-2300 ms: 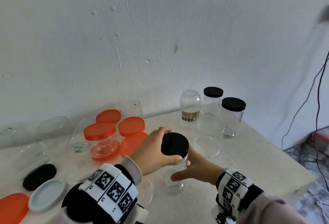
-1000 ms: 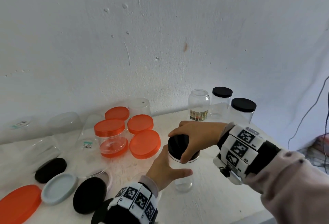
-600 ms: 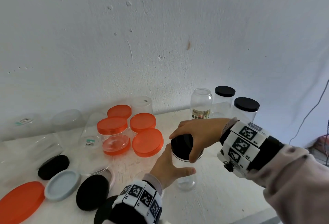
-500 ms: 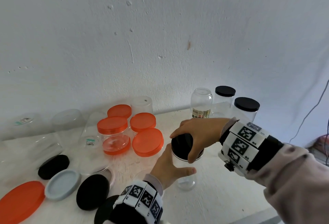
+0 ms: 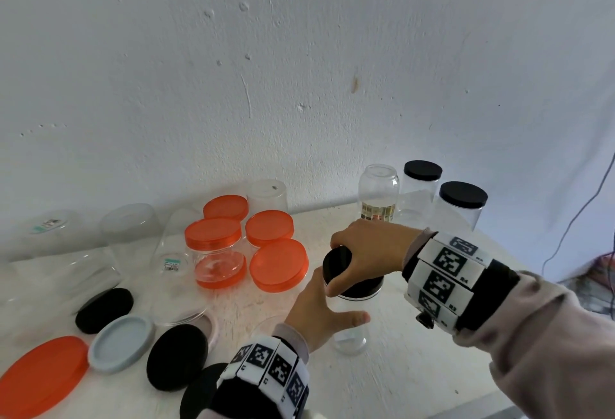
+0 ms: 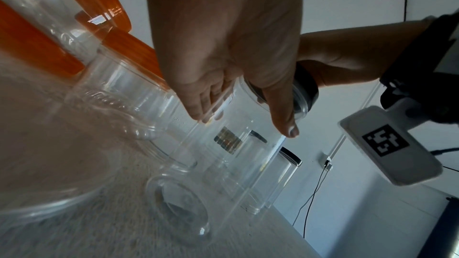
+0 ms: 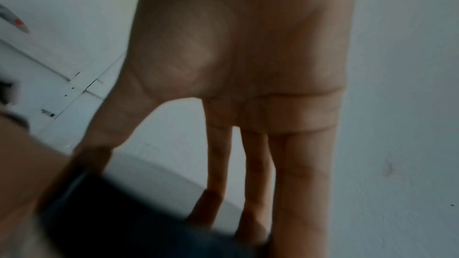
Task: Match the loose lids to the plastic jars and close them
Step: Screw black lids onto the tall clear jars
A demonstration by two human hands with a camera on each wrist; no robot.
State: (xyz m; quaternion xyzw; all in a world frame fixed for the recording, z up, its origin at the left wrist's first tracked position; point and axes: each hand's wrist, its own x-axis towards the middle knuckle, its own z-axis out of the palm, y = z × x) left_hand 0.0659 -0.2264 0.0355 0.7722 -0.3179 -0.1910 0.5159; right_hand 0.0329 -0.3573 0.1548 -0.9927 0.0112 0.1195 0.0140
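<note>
Near the front edge of the pale table, just right of the cluster of orange lids, stands the clear plastic jar now being closed; every place below is given from that jar. It is upright, its long axis vertical, mouth up and base on the tabletop. On the mouth sits the black lid, and the right hand arches over it from the right, fingers and thumb curled round the rim. The left hand grips the jar's wall from the left, below the lid, thumb lying across the near side; the left wrist view shows its fingers wrapped on the clear wall. The jar looks empty, thin-walled and light, so it would likely slide or spin on the table if left unheld, and squeezing hard could flex the wall out of round; the middle of the wall, where the left hand is, seems the sound place to steady it. The lid is stiff and best turned by its rim. Whether the thread is fully home cannot be told. Behind and right of the jar stand two jars with black lids already on and a labelled open jar; left of it lie loose black lids and a grey lid.
</note>
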